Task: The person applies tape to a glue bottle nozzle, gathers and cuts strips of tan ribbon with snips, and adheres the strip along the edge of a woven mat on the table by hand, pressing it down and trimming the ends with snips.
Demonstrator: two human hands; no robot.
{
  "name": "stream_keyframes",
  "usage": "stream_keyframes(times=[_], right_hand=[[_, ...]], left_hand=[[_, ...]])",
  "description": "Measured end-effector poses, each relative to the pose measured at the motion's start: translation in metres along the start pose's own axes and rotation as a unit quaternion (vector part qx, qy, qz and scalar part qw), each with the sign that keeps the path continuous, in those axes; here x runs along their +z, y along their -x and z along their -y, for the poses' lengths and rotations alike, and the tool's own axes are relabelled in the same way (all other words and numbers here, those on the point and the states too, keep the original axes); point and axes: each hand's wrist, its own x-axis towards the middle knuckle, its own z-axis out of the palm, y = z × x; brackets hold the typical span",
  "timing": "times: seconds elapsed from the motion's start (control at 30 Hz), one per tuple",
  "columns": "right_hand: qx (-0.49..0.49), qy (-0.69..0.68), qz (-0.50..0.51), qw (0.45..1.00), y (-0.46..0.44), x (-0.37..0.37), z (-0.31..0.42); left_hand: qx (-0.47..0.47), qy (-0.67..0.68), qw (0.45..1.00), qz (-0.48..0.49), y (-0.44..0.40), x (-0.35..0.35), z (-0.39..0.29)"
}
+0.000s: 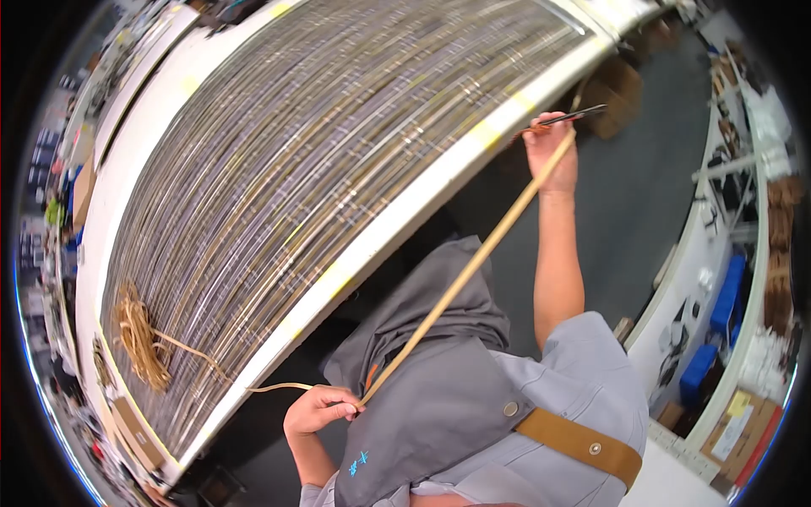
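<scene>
One tangled bundle (141, 342) lies on the left end of the table (410, 205). I see its tan strip (469, 268) leave over the table's edge, pinched between thumb and fingers of the left hand (321, 409) just outside. It runs straight to the right hand (549, 159), closed on it and a dark slim tool (585, 111) beside the table's right part.

Flat tan strip (460, 283), pulled straight!
I see the left hand (321, 410) pinching; the right hand (554, 160) also holds a slim dark tool (585, 112).
</scene>
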Motion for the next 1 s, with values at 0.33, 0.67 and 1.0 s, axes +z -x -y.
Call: stream_keyframes(times=[0.33,0.67,1.0], right_hand=[[-0.080,0.605,0.014,0.792,-0.189,0.027,-0.003],[0.090,0.849,0.069,0.516,-0.263,-0.012,-0.039],[0.086,0.864,0.053,0.494,-0.284,-0.014,-0.065]], left_hand=[[-0.007,0.030,0.999,-0.027,0.001,0.005,0.000],[-0.058,0.013,0.989,-0.133,-0.015,0.015,0.009],[-0.080,0.053,0.981,-0.168,-0.016,0.015,0.009]])
